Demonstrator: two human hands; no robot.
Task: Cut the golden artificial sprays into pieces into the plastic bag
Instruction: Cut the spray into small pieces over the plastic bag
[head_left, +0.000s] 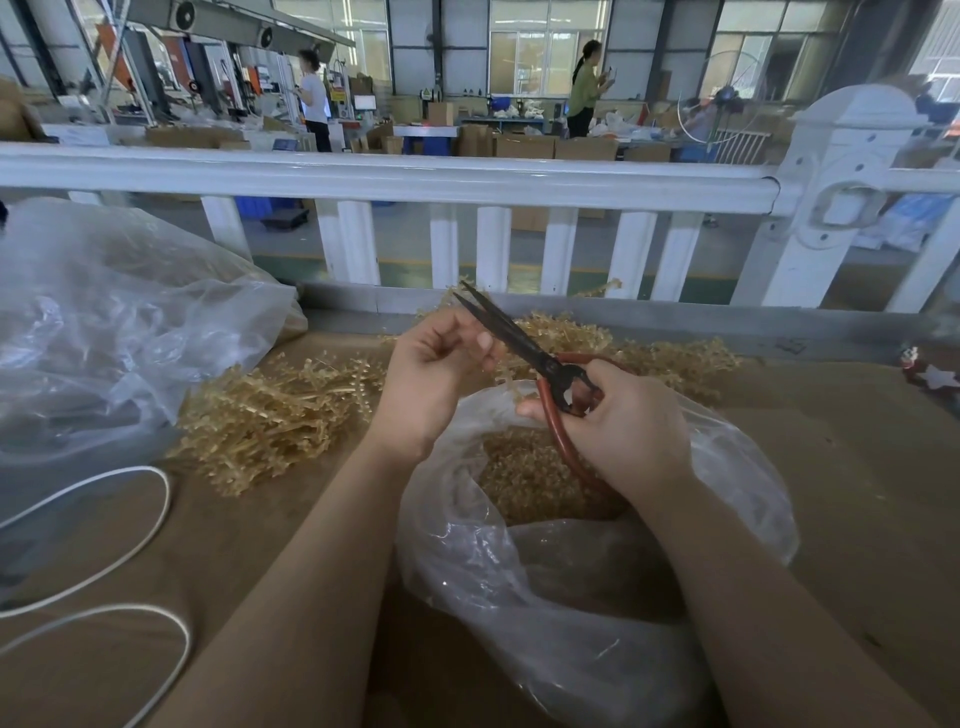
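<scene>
A single wide-angle camera sits on the person's head and looks forward and down along both forearms. It is close to the left hand (431, 374) and right hand (618, 421), which fall near the middle of the view above the brown worktable (857, 467). The upper part reaches past a white railing (395, 174) into the distant workshop, where straight lines bend toward the edges.

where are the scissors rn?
Head view, centre: the scissors are in the right hand, blades pointing up-left past the left hand, above the open plastic bag.
</scene>
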